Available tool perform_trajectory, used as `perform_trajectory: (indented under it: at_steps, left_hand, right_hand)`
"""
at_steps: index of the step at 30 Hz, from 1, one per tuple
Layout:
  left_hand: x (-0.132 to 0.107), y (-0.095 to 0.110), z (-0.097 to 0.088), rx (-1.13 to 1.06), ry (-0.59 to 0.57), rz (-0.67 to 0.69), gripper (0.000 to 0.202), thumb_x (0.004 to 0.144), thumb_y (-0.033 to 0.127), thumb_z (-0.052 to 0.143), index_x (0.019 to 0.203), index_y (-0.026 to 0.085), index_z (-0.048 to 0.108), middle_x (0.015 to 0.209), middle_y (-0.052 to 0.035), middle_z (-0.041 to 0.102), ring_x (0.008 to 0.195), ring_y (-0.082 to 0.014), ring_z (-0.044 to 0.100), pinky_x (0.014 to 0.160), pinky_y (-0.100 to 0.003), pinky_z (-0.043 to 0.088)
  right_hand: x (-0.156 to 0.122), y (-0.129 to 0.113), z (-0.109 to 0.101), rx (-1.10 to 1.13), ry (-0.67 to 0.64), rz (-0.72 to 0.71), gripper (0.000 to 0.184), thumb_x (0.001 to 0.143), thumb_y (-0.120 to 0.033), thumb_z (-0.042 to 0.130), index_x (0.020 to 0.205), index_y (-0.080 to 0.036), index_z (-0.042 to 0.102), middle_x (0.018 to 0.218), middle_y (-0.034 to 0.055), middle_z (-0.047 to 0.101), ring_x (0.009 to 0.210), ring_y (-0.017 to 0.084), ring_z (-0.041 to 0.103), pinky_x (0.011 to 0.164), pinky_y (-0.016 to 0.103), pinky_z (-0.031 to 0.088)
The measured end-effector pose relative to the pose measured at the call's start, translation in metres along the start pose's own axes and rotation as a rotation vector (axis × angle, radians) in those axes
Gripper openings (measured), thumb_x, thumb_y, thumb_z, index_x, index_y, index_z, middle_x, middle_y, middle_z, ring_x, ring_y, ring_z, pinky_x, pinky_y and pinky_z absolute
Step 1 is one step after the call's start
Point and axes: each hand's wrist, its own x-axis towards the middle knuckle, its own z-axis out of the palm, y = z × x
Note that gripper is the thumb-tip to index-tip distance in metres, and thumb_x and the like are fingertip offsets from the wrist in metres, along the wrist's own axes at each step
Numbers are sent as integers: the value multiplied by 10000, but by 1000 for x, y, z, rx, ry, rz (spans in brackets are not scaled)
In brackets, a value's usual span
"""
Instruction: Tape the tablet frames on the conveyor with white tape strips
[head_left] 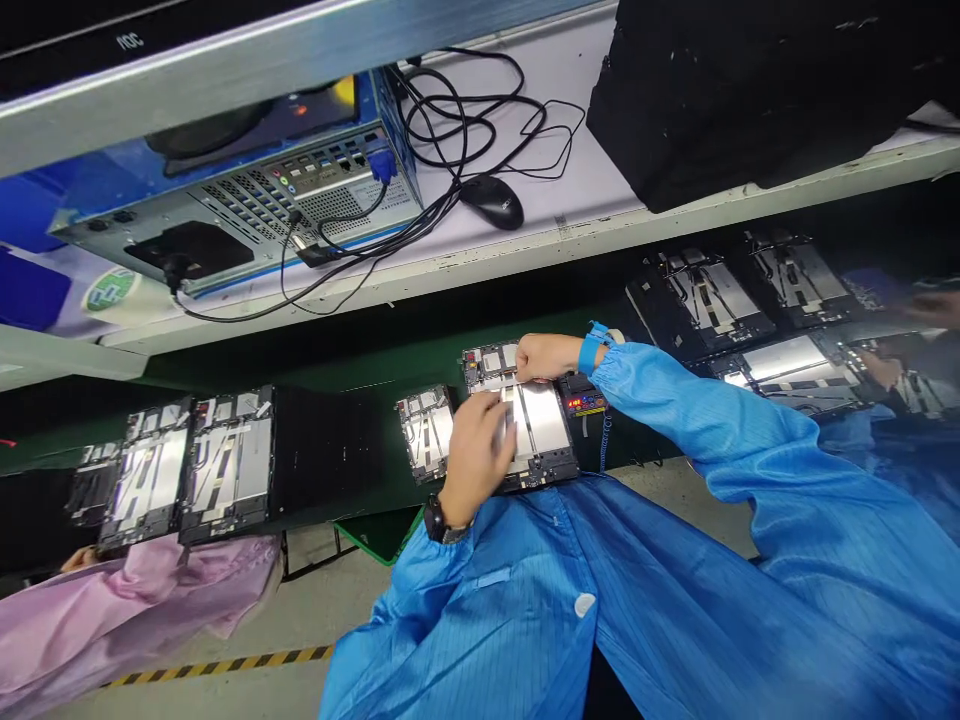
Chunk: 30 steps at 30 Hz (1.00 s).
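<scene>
An opened tablet-like device (547, 420), with silver plates, dark flex cables and small boards, lies in front of me. My left hand (474, 450), with a dark watch at the wrist, is over its left side. The fingers are apart and slightly blurred, with nothing visible in them. My right hand (546, 357), wearing a blue wrist strap (589, 350), is curled closed at the device's upper part. Its fingertips point down and hide whatever they may hold. Just left of my left hand sits a second opened device (425, 430).
A small box with a red display (585, 403) stands right of the device, a coiled cord (604, 440) below it. More opened devices (229, 460) lie left, others (795, 365) right. A co-worker's pink sleeve (142, 600) is at left. A computer case (300, 200) and mouse (491, 201) occupy the shelf.
</scene>
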Motion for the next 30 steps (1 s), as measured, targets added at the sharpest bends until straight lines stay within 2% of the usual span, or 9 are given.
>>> perform_trajectory:
  at_steps: [3, 6, 13, 19, 23, 30]
  left_hand:
    - [-2, 17, 3, 137, -250, 150, 507, 1013, 353, 544, 1482, 173, 473, 1566, -173, 484, 1513, -328, 391, 1236, -536, 372]
    - [-1, 17, 9, 234, -332, 154, 555, 1034, 374, 490, 1530, 136, 419, 1614, -184, 433, 1547, -332, 344, 1261, -534, 343]
    - [-2, 17, 14, 286, -348, 128, 587, 1049, 397, 449, 1539, 78, 398, 1654, -214, 363, 1572, -342, 291, 1275, -526, 327]
    - [-4, 17, 16, 255, -352, 109, 606, 1041, 398, 467, 1555, 92, 374, 1662, -210, 352, 1582, -342, 266, 1278, -552, 312]
    - [-6, 15, 18, 228, -347, 103, 615, 1034, 381, 475, 1576, 120, 347, 1674, -191, 338, 1590, -336, 244, 1282, -567, 298]
    - [-5, 15, 17, 233, -361, 103, 621, 1031, 377, 476, 1574, 104, 350, 1674, -196, 335, 1595, -335, 229, 1287, -558, 295]
  right_hand:
    - [-1, -3, 2, -20, 11, 10, 191, 861, -269, 682, 736, -126, 703, 631, 45, 660, 519, 117, 533, 520, 241, 388]
    - [-3, -7, 2, -65, 25, 32, 183, 870, -260, 670, 771, -114, 718, 640, 57, 670, 513, 123, 527, 504, 249, 371]
    - [-3, -10, -2, -120, 28, 49, 226, 888, -306, 681, 826, -102, 755, 659, 72, 690, 532, 141, 555, 518, 267, 371]
    - [-3, -8, -2, -106, 43, 33, 252, 878, -336, 701, 781, -110, 759, 666, 84, 698, 560, 156, 586, 543, 274, 386]
    - [-3, -9, 0, -119, 42, 37, 231, 864, -312, 697, 777, -108, 764, 685, 97, 710, 599, 174, 610, 555, 280, 397]
    - [-4, -17, -1, -197, 92, 84, 171, 832, -270, 724, 831, -106, 772, 772, 132, 737, 673, 212, 663, 574, 283, 416]
